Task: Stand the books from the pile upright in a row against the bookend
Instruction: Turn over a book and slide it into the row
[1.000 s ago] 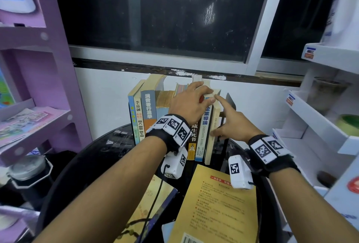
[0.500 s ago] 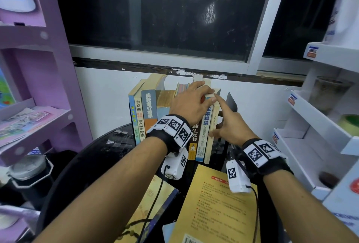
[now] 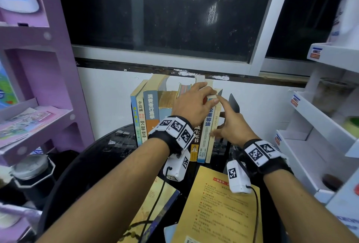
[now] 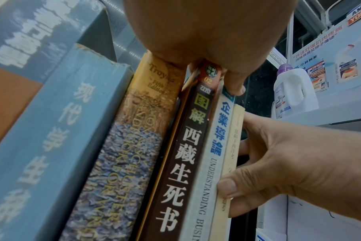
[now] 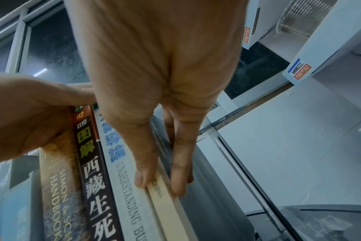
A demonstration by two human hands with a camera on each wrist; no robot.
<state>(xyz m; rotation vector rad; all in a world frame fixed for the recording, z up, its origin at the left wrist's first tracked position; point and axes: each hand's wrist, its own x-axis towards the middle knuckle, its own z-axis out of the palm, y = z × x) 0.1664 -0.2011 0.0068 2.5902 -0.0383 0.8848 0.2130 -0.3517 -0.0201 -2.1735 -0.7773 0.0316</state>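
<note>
While the row leans toward its open end: I keep both hands on it so nothing tips before it is square against the bookend.
Left hand: draped over the tops of the standing books, fingers curled down on the brown spine and the white-and-blue one, pressing them together from above.
Right hand: pinching the thin cream book, the last in the row, thumb on its spine edge and fingers flat along its outer cover, forefinger stretched up near its top; I judge this is to slide it snug to its neighbour.
Bookend: a thin dark metal plate, upright, just beside the cream book on the right; whether they touch I cannot tell.
Row: spines face me, heights uneven, standing at the back of the round black worktop by the white wall.
Pile: two glossy yellow paperbacks lie flat near me, a large one and another to its left, not yet stood up.
Textures: the old blue spine is frayed at its top; the cream book is slim and floppy, likely to sag without support.
</note>
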